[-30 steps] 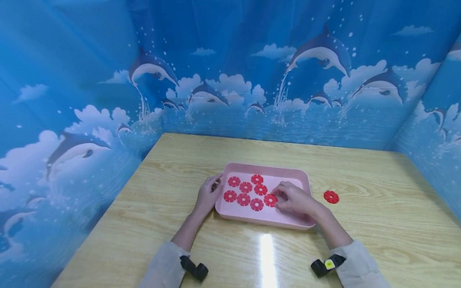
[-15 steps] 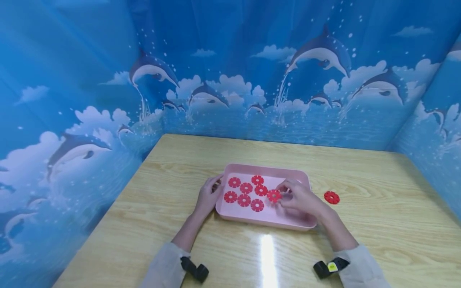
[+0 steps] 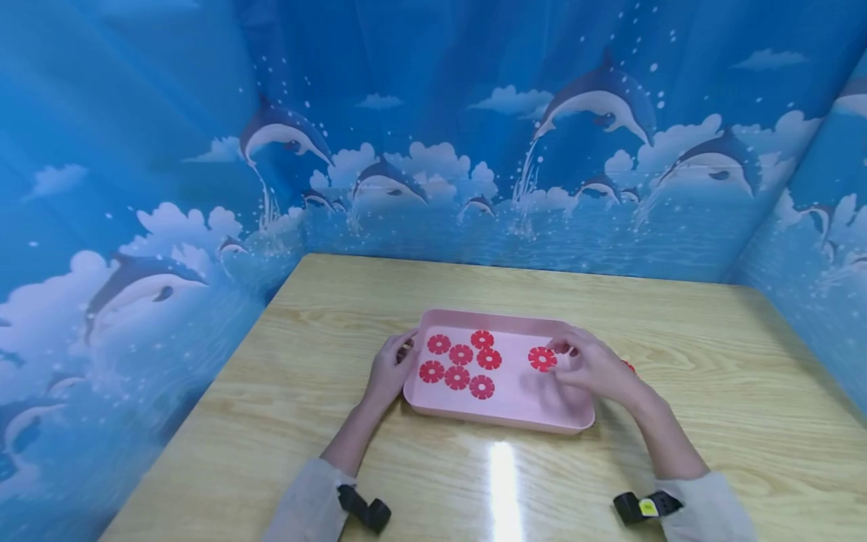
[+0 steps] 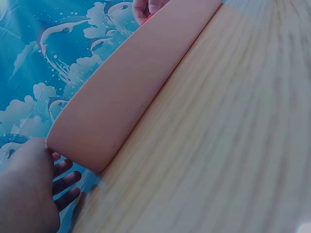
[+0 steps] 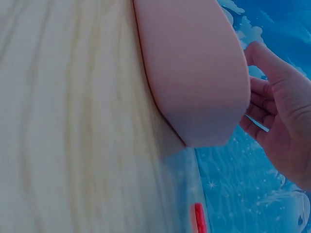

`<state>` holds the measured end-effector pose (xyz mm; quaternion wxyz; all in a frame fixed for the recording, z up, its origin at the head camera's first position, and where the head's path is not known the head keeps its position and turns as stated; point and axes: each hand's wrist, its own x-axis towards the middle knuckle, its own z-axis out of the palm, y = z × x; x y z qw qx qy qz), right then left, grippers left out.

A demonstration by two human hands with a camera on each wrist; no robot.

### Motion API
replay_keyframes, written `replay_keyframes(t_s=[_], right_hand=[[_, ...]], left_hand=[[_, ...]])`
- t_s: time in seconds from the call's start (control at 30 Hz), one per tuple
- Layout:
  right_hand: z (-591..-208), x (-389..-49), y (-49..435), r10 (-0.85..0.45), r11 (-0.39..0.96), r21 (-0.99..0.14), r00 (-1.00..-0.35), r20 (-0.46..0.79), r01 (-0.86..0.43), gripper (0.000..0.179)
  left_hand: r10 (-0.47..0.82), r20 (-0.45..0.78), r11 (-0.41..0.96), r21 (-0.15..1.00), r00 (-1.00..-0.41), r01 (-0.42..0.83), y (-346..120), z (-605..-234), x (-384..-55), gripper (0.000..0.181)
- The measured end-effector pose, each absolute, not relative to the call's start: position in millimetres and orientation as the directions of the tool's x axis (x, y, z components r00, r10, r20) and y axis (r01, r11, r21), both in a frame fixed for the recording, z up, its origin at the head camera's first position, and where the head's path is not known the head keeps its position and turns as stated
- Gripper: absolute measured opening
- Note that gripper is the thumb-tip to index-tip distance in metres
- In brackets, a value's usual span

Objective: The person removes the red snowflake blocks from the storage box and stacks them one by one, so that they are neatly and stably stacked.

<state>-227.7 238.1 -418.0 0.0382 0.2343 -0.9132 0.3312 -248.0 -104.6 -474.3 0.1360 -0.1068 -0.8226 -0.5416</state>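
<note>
My left hand [image 3: 390, 370] holds the left end of a shallow pink tray [image 3: 467, 416]. In the left wrist view its thumb end goes out of sight behind the tray rim, with the other fingers outside the wall. My right hand [image 3: 596, 366] is over the tray's right half, pinching a red notched interlocking disc [image 3: 543, 359] at its edge between thumb and forefinger. Several like discs [image 3: 457, 377] lie flat in the tray's left half. The right wrist view shows the right hand [image 5: 286, 107] beyond the tray wall; its fingertips are partly hidden there.
Another red disc [image 3: 629, 366] lies on the wooden table [image 3: 718, 376] right of the tray, mostly covered by the right hand in the head view. A blue dolphin-printed curtain [image 3: 420, 113] hangs around the table's back and sides.
My right hand has lifted the pinched disc from beside the others and carried it right across the tray. The left hand stays at the tray's left end.
</note>
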Motion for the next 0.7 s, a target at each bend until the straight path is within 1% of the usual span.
replay_keyframes(t_s=[0.2,0.3,0.5,0.7], right_hand=[[-413.8,-223.7,256.9,-0.391,0.679,-0.545,-0.871,0.298,-0.492,0.029],[-411.4,-221.2,266.6,-0.37,0.697,-0.534,-0.878,0.304,-0.478,0.029],[-408.4,-216.8,285.1,-0.302,0.743,-0.534,-0.915,0.269,-0.403,0.034],[-409.9,-213.1,301.6,-0.282,0.746,-0.525,-0.909,0.308,-0.409,0.031]], left_hand=[[0.028,0.341,0.391,0.862,-0.94,0.324,-104.8,-474.6,-248.1,0.034],[0.028,0.343,0.396,0.859,-0.939,0.325,-105.1,-475.0,-247.9,0.034],[0.027,0.338,0.397,0.86,-0.941,0.321,-104.7,-474.3,-247.4,0.034],[0.023,0.335,0.397,0.862,-0.942,0.316,-104.5,-474.7,-248.2,0.034]])
